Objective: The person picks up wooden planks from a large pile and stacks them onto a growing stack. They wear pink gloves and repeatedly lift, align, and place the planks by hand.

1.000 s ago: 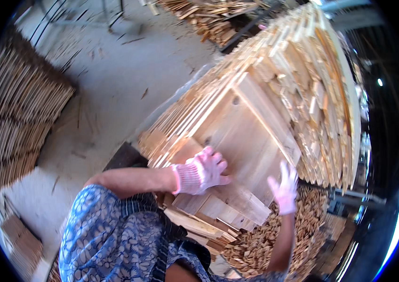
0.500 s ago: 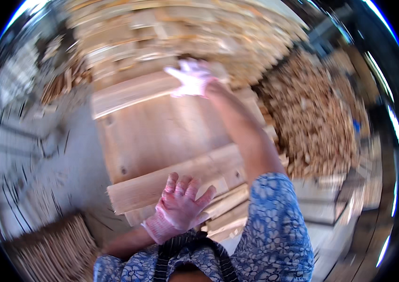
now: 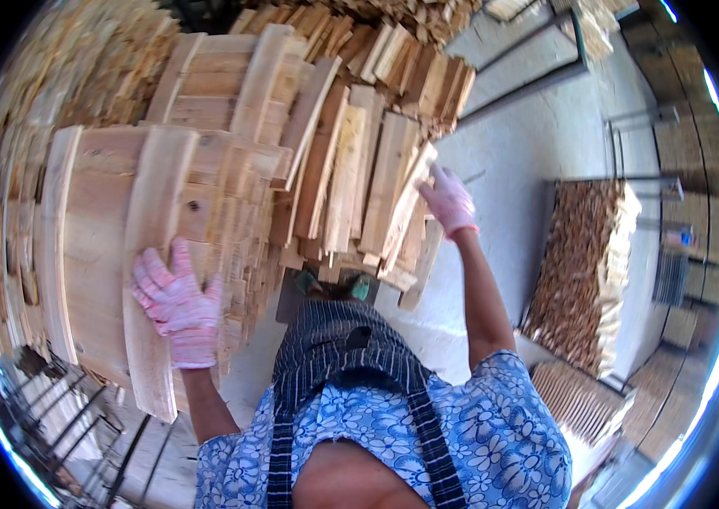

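Observation:
On the left lies a wide stack of pale wooden panels, with a narrow plank point(image 3: 158, 187) lying along its upper face. My left hand point(image 3: 177, 301), in a pink-and-white knitted glove, rests flat over that plank and the panel point(image 3: 101, 229), fingers spread. My right hand point(image 3: 448, 204), gloved the same way, is at the right side of a heap of loose boards. Its fingers are bent round the edge of a light wooden board point(image 3: 404, 206), the outermost one on top. Other boards point(image 3: 347, 174) lie side by side to its left.
Tall wood stacks point(image 3: 3, 212) line the far left. A metal-framed rack of stacked wood point(image 3: 584, 263) stands to the right across the grey floor point(image 3: 512, 161). A dark metal frame point(image 3: 537, 76) is at upper right. Green shoes point(image 3: 359, 287) show below the boards.
My view has swung to the right, bringing the board heap into sight. My right hand has left the panel's far plank for a loose board; my left hand now lies flat on the panel stack.

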Tool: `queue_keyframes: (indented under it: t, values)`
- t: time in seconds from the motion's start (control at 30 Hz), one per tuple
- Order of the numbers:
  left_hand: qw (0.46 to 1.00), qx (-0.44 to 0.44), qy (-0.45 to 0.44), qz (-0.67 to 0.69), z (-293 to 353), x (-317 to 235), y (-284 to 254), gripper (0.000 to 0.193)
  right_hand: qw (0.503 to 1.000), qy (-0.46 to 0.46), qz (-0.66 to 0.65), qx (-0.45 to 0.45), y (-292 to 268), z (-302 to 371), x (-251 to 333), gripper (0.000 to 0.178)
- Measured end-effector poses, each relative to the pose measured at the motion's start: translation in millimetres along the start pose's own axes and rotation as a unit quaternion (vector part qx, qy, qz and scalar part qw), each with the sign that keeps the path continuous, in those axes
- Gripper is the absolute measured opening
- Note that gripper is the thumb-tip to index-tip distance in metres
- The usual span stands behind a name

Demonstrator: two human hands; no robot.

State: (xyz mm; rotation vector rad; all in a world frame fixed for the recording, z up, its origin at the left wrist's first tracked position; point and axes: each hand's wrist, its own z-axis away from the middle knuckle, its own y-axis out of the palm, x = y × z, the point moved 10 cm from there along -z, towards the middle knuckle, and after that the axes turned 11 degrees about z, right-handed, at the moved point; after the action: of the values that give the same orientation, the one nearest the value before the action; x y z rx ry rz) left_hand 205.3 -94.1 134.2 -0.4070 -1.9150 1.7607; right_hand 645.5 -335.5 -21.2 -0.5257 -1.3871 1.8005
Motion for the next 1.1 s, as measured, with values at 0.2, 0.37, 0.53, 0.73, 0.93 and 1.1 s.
queue_keyframes:
  t: [0.2,0.37,0.53,0.73,0.93,1.1]
  values:
    - [0.983,0.073,-0.091,-0.140,-25,1,30,0.093,0.882,0.260,-0.077,0.387,284,282,-295,0.075]
    - [0.976,0.057,-0.101,-0.182,-26,5,31,0.095,0.864,0.275,-0.153,0.394,311,363,-246,0.075]
    - [0.973,0.086,-0.120,-0.177,-31,0,31,0.093,0.850,0.282,-0.286,0.341,316,325,-214,0.075]
    - [0.976,0.037,-0.089,-0.195,-26,2,28,0.093,0.855,0.273,-0.348,0.270,276,263,-181,0.073]
    - [0.979,0.021,-0.117,-0.163,-18,11,32,0.093,0.901,0.223,-0.231,0.291,223,268,-197,0.069]
    - [0.982,0.023,-0.144,-0.121,-19,-13,9,0.091,0.843,0.309,-0.216,0.383,187,325,-233,0.070]
